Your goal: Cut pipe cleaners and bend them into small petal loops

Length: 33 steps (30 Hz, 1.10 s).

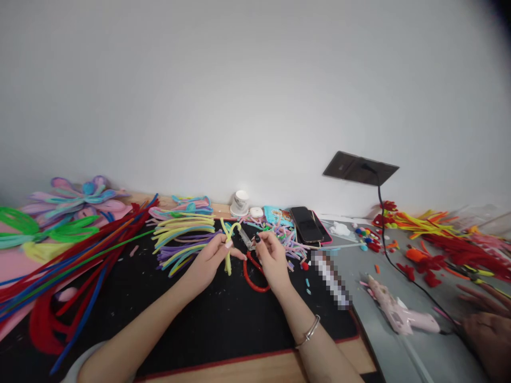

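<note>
Between the thumb and fingers of my left hand (213, 252) is a yellow pipe cleaner (228, 264), bent and crossed so that its ends fork upward. My right hand (272, 258) faces it a short way to the right, fingertips pinched together; whatever they hold, if anything, is too small to make out. Scissors with red handles (255, 289) are just below and partly behind my right hand, blades pointing up and left. Behind my left hand lies a bundle of yellow, blue and purple pipe cleaners (183, 231). Short cut pastel pieces (293, 250) are heaped behind my right hand.
Long red and blue pipe cleaners (99, 255) and fuzzy flowers (80, 199) cover the left. A paper cup (240, 202) and phone (306, 223) stand along the wall. At right are a glue gun (399, 311), its dark cord (383, 234) and another person's hand (485, 319).
</note>
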### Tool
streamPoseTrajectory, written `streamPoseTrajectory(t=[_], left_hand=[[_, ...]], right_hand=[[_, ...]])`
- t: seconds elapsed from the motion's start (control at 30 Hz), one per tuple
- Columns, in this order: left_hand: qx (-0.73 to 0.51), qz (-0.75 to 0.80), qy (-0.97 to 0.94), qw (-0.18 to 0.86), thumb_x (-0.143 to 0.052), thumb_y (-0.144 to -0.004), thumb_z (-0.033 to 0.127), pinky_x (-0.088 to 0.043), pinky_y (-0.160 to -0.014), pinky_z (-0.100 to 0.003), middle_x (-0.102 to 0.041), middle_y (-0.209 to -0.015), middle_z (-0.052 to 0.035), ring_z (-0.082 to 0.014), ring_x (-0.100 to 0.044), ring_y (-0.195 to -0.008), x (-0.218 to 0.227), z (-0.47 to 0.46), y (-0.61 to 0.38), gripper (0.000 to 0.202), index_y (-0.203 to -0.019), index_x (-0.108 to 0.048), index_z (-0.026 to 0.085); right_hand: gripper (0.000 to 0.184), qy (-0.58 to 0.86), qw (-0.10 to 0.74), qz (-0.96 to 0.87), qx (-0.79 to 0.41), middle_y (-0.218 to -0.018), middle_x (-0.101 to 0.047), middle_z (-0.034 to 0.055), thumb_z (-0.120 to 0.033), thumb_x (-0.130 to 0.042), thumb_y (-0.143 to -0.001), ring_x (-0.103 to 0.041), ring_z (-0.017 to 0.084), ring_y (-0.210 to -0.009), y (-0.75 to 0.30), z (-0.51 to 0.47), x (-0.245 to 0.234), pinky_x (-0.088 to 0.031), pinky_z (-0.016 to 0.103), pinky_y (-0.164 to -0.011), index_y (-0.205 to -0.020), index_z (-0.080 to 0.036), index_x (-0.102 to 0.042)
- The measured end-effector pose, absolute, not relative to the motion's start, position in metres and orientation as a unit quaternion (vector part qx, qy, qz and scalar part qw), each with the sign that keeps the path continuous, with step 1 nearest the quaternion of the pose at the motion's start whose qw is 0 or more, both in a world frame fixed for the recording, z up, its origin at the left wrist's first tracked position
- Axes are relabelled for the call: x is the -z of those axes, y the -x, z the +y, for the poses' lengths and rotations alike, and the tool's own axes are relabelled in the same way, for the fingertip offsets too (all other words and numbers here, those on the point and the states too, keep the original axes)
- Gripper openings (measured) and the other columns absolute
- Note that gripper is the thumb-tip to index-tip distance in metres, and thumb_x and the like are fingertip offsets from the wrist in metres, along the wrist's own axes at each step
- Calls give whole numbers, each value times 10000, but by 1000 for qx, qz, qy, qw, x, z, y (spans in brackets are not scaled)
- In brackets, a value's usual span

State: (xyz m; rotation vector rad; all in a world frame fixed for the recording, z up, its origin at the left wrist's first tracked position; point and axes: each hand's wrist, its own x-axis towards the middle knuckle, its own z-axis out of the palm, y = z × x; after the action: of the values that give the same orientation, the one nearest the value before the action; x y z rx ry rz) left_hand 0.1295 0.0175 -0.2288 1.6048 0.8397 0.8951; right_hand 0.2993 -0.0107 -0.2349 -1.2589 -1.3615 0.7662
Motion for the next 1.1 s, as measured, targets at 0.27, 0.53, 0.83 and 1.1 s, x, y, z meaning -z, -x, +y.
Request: streamPoseTrajectory(t=[0.27, 0.53, 0.83, 1.1], left_hand=[[-410, 357, -604, 583, -528, -800, 390, -404, -647, -224, -538, -740, 16, -133, -495, -704, 234, 20, -131, 231, -800, -577, 164], [-412, 373, -557, 617, -614, -716, 383, -473, -706, -275, -597, -783, -16, -150, -552, -732, 236, 21, -131, 236, -777, -585, 157], [-418, 363, -586, 592, -583, -753, 397, -486, -697, -283, -581, -734, -21, -147, -551, -702, 243, 26, -128, 260, -789, -603, 141], [-410, 395, -601, 560, -600, -729, 413, -488, -666, -280, -587, -660, -2, -152, -571, -659, 241, 27, -128, 264, -712, -595, 150]], right_hand=[[97, 519, 425, -677, -303, -680, -578, -18, -177, -596, -719, -408, 82, -497, -282, -15, 238, -335, 210, -489, -814, -187, -607], [137, 519, 410, -705, -255, -687, -539, 1, -157, -482, -801, -453, 116, -568, -286, -16, 235, -354, 233, -544, -791, -187, -615], [161, 516, 410, -671, -338, -660, -534, -12, -197, -442, -842, -483, 116, -600, -288, -14, 238, -381, 213, -559, -772, -183, -587], [133, 518, 399, -686, -319, -655, -555, -14, -191, -501, -814, -475, 113, -592, -288, -14, 239, -370, 214, -562, -742, -175, -611]])
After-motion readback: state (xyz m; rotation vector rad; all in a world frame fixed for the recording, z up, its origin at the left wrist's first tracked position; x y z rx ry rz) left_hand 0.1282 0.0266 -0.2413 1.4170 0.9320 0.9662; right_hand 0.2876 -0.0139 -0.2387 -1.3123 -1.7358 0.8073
